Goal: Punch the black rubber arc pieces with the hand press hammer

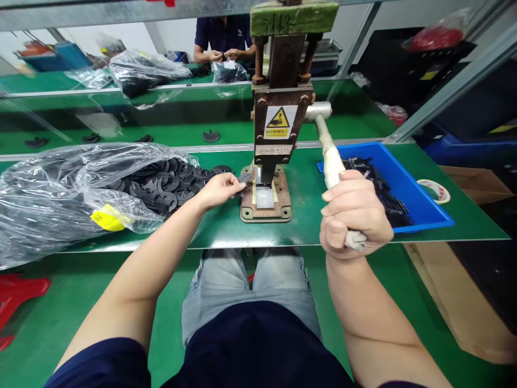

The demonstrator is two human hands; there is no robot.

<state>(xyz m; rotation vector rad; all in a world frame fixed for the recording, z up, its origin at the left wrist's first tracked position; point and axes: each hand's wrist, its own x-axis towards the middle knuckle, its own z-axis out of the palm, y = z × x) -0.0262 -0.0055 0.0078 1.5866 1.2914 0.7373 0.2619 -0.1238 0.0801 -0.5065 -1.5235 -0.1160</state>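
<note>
My right hand (355, 215) is wrapped round the taped lever (332, 159) of a hand press (278, 124), which carries a yellow warning label. Between thumb and fingers, my left hand (222, 189) pinches a dark curved piece (244, 177) at the left side of the press base (285, 207). The piece reaches toward the ram, and its far end is hard to make out. Under the ram lies a pale plate (265, 198). Left of this hand, a heap of black curved pieces (161, 183) spills from a clear plastic bag (52, 194).
A blue tray (428, 207) of black parts stands right of the press, with a tape roll (434, 191) beside it. Several curved pieces, one a black piece (210, 136), lie beyond the rail. Across the bench, another person (224, 40) handles something small.
</note>
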